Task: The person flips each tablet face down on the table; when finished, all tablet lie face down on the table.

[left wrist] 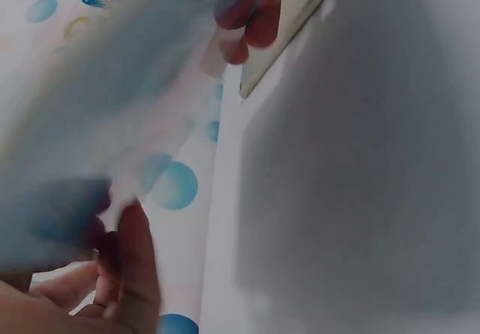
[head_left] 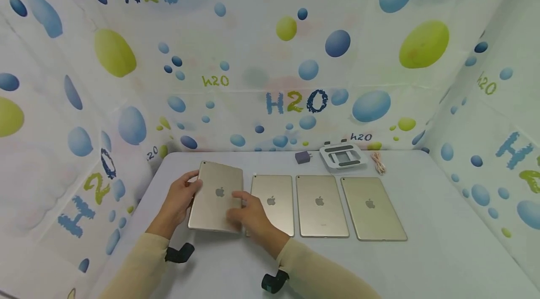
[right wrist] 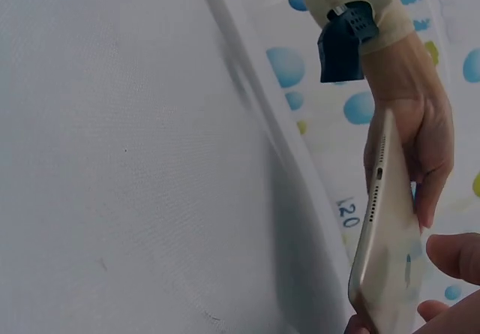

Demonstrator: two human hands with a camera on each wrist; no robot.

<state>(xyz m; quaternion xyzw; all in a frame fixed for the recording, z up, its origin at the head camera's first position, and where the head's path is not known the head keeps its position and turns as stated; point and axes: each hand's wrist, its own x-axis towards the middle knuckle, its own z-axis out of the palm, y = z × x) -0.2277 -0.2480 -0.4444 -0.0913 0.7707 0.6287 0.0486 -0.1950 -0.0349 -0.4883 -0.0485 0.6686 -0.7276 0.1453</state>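
My left hand (head_left: 180, 198) grips the left edge of a gold tablet (head_left: 214, 175), raised and tilted over the table, its back with the apple logo facing me. In the left wrist view its glossy screen (left wrist: 112, 86) is blurred and mirrors the wall. My right hand (head_left: 257, 221) is at the tablet's right edge, thumb over the back and a fingertip (right wrist: 356, 325) on the screen side. The charging port edge shows in the right wrist view. Three similar tablets lie face down in a row to the right: one (head_left: 283, 186), a second (head_left: 318, 186), a third (head_left: 371, 186).
Behind the row are a dark plug adapter (head_left: 303, 157), a white folding stand (head_left: 342, 155) and a coiled pale pink cable (head_left: 378, 163). The white table (head_left: 430, 261) is backed by a curtain (head_left: 253, 78) with blue and green dots. Both wrists wear dark camera mounts.
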